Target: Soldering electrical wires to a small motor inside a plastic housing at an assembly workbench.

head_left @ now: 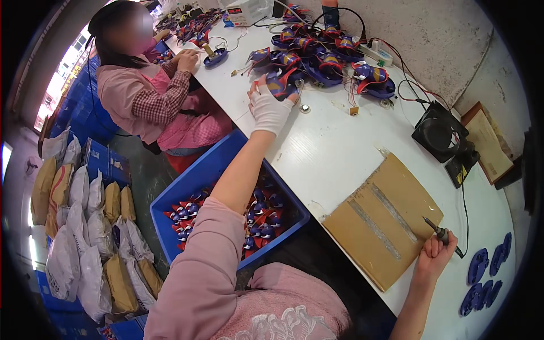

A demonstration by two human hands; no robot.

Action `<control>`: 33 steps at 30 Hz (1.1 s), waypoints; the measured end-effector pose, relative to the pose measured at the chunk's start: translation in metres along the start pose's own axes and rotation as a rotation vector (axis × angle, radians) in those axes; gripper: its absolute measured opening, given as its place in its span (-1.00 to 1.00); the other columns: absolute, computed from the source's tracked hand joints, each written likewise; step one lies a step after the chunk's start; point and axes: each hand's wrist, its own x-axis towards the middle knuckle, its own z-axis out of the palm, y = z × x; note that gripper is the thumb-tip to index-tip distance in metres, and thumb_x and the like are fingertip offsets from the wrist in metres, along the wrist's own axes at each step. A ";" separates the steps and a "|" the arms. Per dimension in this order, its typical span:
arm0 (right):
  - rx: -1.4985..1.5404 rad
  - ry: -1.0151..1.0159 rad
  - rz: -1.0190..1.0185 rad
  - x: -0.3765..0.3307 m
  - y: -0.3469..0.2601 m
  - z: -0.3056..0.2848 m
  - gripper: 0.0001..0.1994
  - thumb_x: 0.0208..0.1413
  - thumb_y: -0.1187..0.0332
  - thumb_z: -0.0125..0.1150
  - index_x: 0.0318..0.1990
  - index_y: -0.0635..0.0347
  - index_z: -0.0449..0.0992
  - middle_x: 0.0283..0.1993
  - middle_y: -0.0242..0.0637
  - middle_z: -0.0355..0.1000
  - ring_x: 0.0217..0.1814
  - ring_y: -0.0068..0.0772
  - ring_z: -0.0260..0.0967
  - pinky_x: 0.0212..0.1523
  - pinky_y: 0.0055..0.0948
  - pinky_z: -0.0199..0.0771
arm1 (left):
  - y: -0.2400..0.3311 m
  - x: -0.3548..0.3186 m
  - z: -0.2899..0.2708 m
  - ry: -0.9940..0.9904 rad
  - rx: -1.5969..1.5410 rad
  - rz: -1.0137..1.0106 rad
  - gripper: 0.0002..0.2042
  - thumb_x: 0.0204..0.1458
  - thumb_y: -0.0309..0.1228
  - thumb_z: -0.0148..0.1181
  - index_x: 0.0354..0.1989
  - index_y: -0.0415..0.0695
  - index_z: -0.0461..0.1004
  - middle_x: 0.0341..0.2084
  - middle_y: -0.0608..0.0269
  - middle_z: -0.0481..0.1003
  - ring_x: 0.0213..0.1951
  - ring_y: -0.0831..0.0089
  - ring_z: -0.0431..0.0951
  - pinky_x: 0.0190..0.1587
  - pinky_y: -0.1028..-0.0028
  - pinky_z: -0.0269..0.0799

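My left hand (269,107), in a white fingerless glove, reaches to the near edge of a pile on the table. Its fingers and thumb are closed round a blue, red and yellow toy part (281,85); the fingertips are partly hidden. Beside it lies a small round metallic piece (305,109). My right hand (436,253) is closed on a soldering iron (443,235), whose tip points up and left over a cardboard sheet (362,226). Several more blue, red and yellow toy parts (326,62) with loose wires are heaped beyond my left hand.
A blue bin (161,212) of small toy parts stands below my left arm. A black fan (436,133) sits by the wall, with dark blue shells (479,266) at the right. A co-worker (141,107) sits at the far left, near packed bags (85,238). Cables cross the tabletop's back.
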 end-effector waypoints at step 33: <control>-0.821 -0.326 -0.778 0.004 0.023 -0.027 -0.81 -0.03 0.29 0.13 -0.32 0.14 0.32 -0.38 -0.38 0.24 -0.27 -0.39 0.16 -0.19 -0.38 0.17 | 0.506 -0.398 0.050 -1.051 -0.336 1.305 -0.10 -0.41 -0.08 0.38 0.19 -0.18 0.16 0.13 -0.17 0.23 0.23 -0.01 0.14 0.20 0.17 0.12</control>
